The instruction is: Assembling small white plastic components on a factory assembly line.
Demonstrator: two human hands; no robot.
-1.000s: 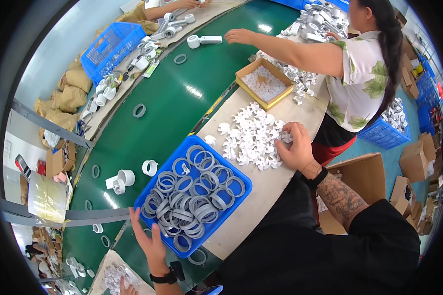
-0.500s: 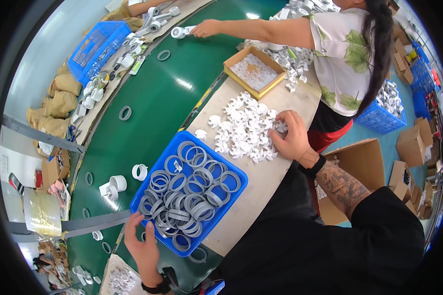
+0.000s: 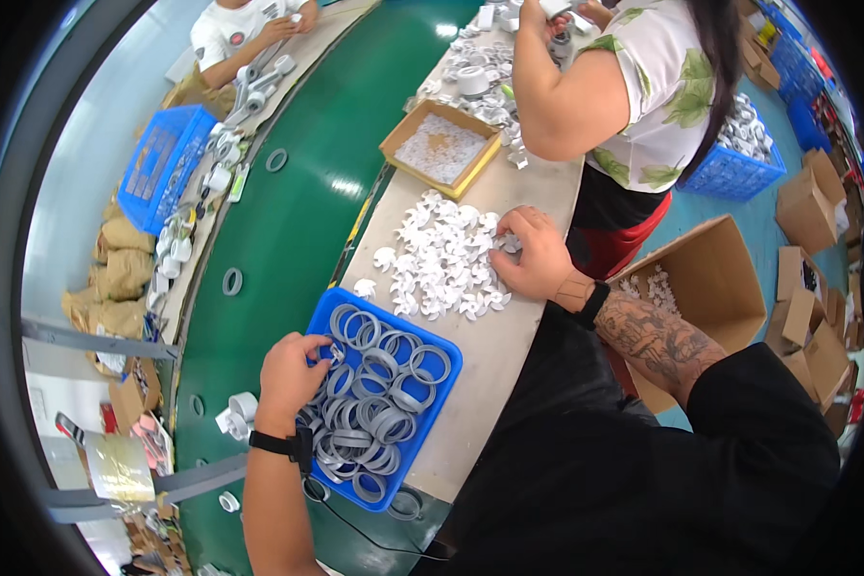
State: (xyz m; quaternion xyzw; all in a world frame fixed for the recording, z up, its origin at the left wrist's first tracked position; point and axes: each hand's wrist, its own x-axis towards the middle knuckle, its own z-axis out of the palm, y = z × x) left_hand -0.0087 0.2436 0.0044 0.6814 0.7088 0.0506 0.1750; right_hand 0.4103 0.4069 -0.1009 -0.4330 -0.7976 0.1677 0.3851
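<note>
My left hand (image 3: 293, 376) reaches over the left edge of a blue plastic tray (image 3: 457, 370). Its thumb and fingers pinch at a small pale thing among the grey rings; what it is I cannot make out. Several grey plastic rings (image 3: 391, 422) lie heaped in the tray. My right hand (image 3: 540, 257) rests at the right side of a pile of small white curved-bladed plastic pieces (image 3: 442, 252). Its thumb and fingers are curled together around one white piece (image 3: 511, 244), partly hidden by the fingers.
Beyond the pile stands a yellow-sided box (image 3: 470, 173) of tiny white bits. A green conveyor (image 3: 288, 230) runs on the left, carrying loose rings. A co-worker (image 3: 634, 86) handles parts at far right; another person (image 3: 250, 38) sits across. An open carton (image 3: 710, 288) stands right of my forearm.
My left hand has moved up and over the tray, closing its fingers among the rings. My right hand stays at the white pieces. The co-worker's arm has drawn back from the conveyor. The view has shifted.
</note>
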